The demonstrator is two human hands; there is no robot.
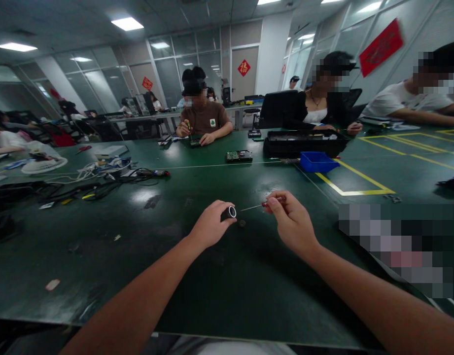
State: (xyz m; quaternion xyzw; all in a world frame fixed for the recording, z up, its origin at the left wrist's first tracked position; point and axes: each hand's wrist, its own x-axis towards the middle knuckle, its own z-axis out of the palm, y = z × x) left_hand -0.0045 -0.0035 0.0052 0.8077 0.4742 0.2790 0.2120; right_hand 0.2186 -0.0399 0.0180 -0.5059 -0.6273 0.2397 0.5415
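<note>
My left hand (212,224) is wrapped round a short black cylinder (230,212) with a pale ring at its end, which faces right. Its exact kind I cannot make out. In my right hand (291,219) is a screwdriver (264,203) with a reddish handle, gripped between thumb and fingers. The thin shaft points left toward the ringed end, with a small gap between tip and cylinder. Just below the tip, a small round dark piece (242,223) lies on the green table (227,291).
Across the table a person in a brown shirt (215,116) works on a small device. Ahead lie a hard drive (239,156), a black tray (304,143) and a blue bin (319,161). Tangled cables (108,170) spread at left. A blurred-out patch (397,246) covers the right side.
</note>
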